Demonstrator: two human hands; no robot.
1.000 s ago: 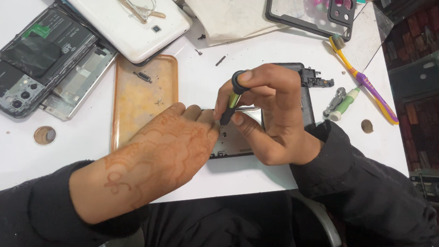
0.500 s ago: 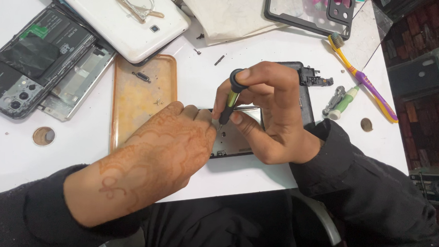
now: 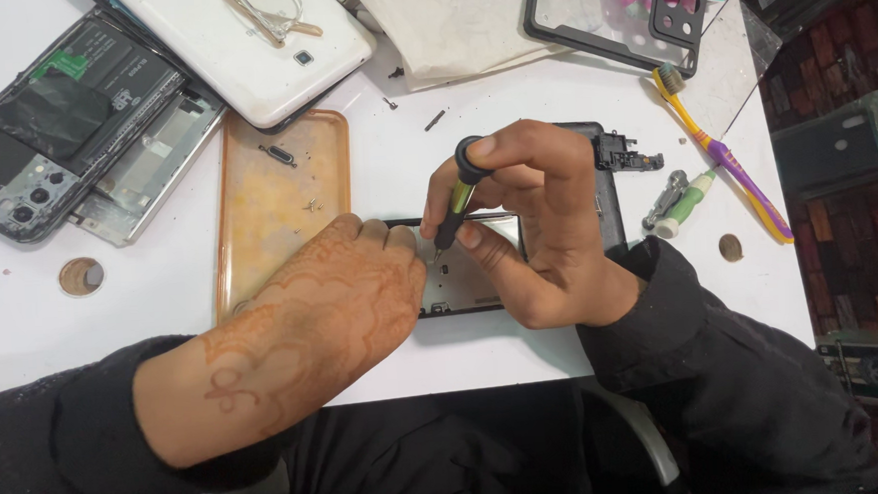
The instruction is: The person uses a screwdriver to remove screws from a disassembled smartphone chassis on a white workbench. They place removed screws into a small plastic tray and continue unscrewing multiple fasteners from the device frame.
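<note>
A: Standing nearly upright, the small screwdriver has its tip down inside the opened phone frame, which lies on the white bench right in front of the person. The right hand has its fingers closed around the shaft, with one fingertip on the black cap.

B: And the left hand?

A: It lies flat on the frame's left part, fingers curled down and pressing it to the bench; it grips nothing that I can see.

B: So where is the risk?

A: In my judgement, the tip. If it tilts out of the screw head it could skid over the board and scratch it, or round off the screw. The screw itself is too small to make out.

B: Anything close by that matters?

A: Tiny screws lie loose in the orange phone case just beside the left hand; a nudge from the wrist could scatter them. A second screwdriver with a green grip and a purple and yellow toothbrush lie to the right, near the sleeve, which could sweep them away.
</note>
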